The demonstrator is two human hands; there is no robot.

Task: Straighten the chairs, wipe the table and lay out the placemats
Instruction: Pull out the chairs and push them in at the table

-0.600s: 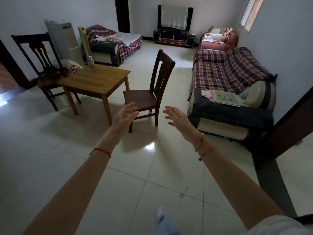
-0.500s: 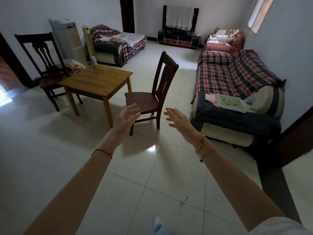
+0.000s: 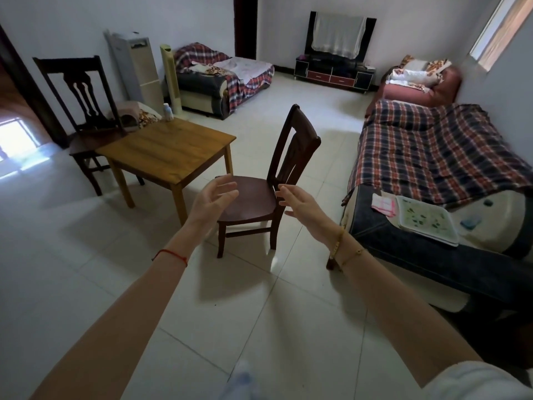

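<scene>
A dark wooden chair (image 3: 291, 157) stands apart from the light wooden table (image 3: 167, 148), turned at an angle to it. My left hand (image 3: 213, 200) and my right hand (image 3: 300, 202) reach out toward the chair's seat, fingers spread, holding nothing and not touching it. A second dark chair (image 3: 80, 102) stands at the table's far left side. Pale placemats with a green pattern (image 3: 427, 219) lie stacked on the sofa arm at the right, with a pink cloth (image 3: 383, 203) beside them. A small white bottle (image 3: 168, 111) stands on the table's far corner.
A plaid-covered sofa (image 3: 432, 151) runs along the right wall. Another covered sofa (image 3: 219, 79) and a TV cabinet (image 3: 334, 72) stand at the back. A white appliance (image 3: 135, 67) and a tower fan (image 3: 170, 76) are behind the table. Tiled floor lies around the chair.
I have moved closer to the near chair. Both hands now sit nearer its seat and stay open.
</scene>
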